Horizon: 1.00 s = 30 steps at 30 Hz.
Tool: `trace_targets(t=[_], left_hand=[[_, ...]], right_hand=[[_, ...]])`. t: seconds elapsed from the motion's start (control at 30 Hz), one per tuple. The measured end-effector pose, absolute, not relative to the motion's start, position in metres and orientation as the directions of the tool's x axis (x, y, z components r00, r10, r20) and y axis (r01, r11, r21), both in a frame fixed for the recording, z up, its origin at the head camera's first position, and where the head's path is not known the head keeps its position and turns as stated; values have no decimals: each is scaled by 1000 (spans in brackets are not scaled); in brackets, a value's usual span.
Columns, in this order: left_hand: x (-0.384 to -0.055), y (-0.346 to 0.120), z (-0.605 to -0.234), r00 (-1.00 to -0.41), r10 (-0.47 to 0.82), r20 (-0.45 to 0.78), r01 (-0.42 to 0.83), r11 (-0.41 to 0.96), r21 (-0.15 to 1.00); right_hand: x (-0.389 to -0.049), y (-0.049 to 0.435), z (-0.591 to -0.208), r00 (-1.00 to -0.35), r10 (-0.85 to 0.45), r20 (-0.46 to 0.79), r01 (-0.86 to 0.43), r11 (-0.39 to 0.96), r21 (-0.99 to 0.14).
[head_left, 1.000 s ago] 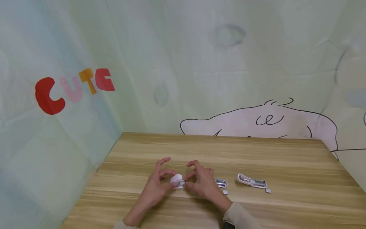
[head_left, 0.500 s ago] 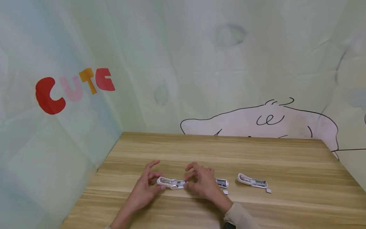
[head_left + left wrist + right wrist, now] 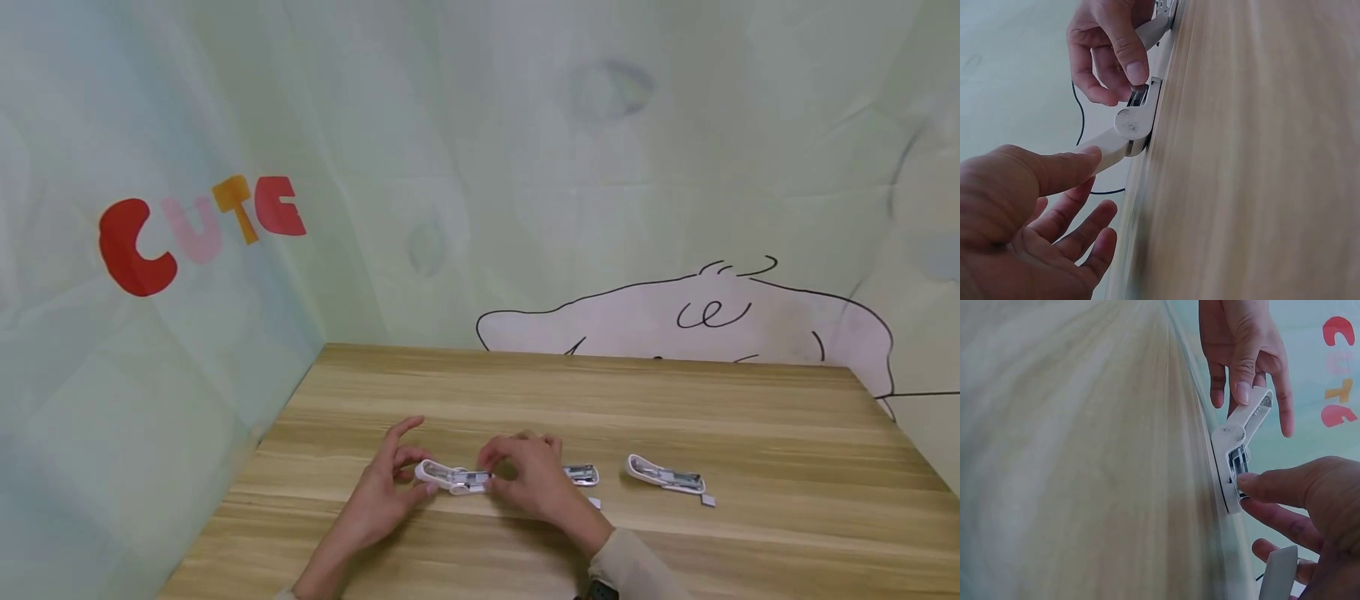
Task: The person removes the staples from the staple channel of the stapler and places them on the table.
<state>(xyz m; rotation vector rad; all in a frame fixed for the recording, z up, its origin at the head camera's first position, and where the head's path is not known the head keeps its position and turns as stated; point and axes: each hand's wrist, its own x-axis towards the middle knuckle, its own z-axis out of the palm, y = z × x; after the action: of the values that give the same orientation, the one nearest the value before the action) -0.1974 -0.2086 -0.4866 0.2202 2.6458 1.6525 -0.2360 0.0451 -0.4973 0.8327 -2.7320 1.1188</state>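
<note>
A white stapler (image 3: 468, 482) lies folded open on the wooden table, its metal magazine showing. My left hand (image 3: 378, 492) pinches the raised arm on its left between thumb and forefinger, the other fingers spread, as the left wrist view shows. At the opposite end, my right hand (image 3: 536, 475) has its thumb and forefinger pinching the end of the magazine. In the right wrist view, the stapler's round hinge (image 3: 1232, 434) is between the two hands, and the right thumb (image 3: 1254, 482) presses on the metal part. Whatever lies directly under that thumb is hidden.
Partly behind my right hand is a second open stapler (image 3: 582, 475), with a small grey block (image 3: 595, 502) near it. A third open stapler (image 3: 666, 476) and another grey block (image 3: 708, 500) lie farther right. A printed cloth (image 3: 405, 208) hangs behind the table.
My left hand has moved left, swinging the stapler's arm from folded up to laid open. My right fingers have curled in closer at the magazine end.
</note>
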Motion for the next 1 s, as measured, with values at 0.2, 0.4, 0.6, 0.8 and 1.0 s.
trace_targets(t=[0.2, 0.4, 0.6, 0.8, 1.0], left_hand=[[-197, -208, -486, -993, 112, 39, 85, 439, 895], [-197, -207, -487, -995, 97, 33, 74, 459, 885], [-197, -207, -485, -991, 121, 50, 99, 447, 889], [-195, -206, -484, -991, 122, 47, 96, 437, 894], [-196, -205, -485, -993, 112, 41, 87, 437, 896]], right_hand=[[-235, 41, -494, -796, -544, 265, -595, 623, -508], [-234, 37, -490, -779, -573, 255, -621, 650, -437], [-231, 37, -490, -777, -558, 291, -627, 646, -435], [-231, 37, -494, -761, -524, 382, -648, 626, -433], [-230, 37, -491, -761, -506, 405, -648, 580, -494]])
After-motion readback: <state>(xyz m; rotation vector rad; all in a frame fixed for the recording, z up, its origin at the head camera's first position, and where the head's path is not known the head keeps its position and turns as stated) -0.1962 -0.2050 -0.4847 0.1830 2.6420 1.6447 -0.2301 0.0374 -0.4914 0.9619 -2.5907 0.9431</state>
